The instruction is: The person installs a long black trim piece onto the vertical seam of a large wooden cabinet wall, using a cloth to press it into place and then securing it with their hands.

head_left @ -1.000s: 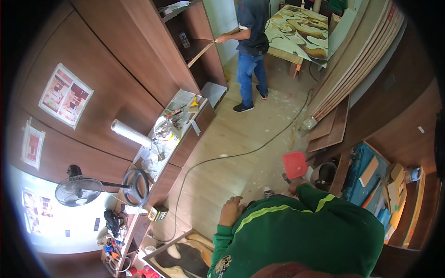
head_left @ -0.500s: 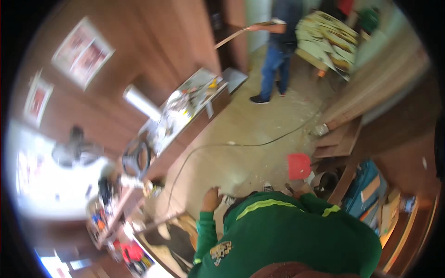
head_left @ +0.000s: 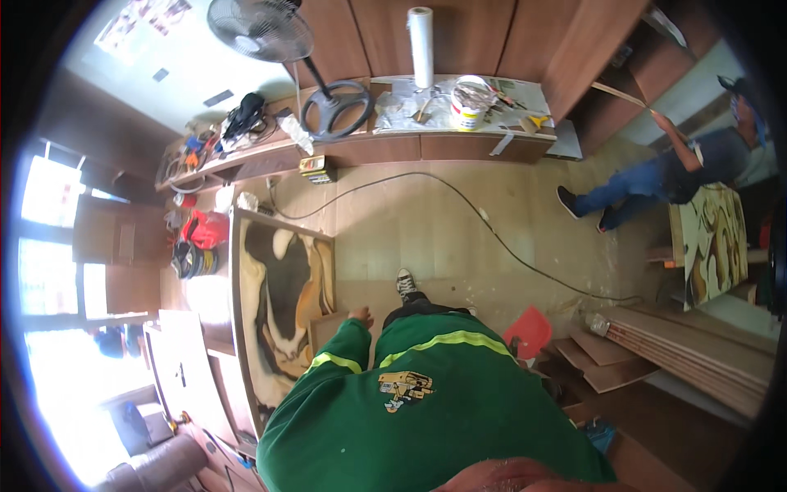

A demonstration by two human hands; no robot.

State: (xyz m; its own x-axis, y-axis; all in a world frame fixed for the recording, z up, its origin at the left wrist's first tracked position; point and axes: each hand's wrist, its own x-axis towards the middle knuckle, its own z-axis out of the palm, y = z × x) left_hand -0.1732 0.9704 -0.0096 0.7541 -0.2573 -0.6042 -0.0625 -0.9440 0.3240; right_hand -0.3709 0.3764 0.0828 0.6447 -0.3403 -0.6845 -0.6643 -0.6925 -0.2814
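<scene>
My left hand (head_left: 361,315) hangs beside my hip, out of a green sleeve with a reflective band. Its fingers look loosely apart, and nothing shows in them. Nearest to it is a framed panel (head_left: 326,271) with swirling black, white and brown shapes, just to the left; the hand is apart from it. My right hand is hidden behind my green sweatshirt, so what it holds does not show.
A black cable (head_left: 471,205) snakes over the floor. A low counter carries a fan (head_left: 261,29), a plastic film roll (head_left: 420,47) and a white bucket (head_left: 469,105). At the right are a red dustpan (head_left: 529,330), stacked boards (head_left: 697,348) and another person (head_left: 697,156) holding a strip.
My view and body have turned left, bringing the framed panel and windows further into view. My right hand, earlier partly visible with a tool-like thing, has gone out of sight.
</scene>
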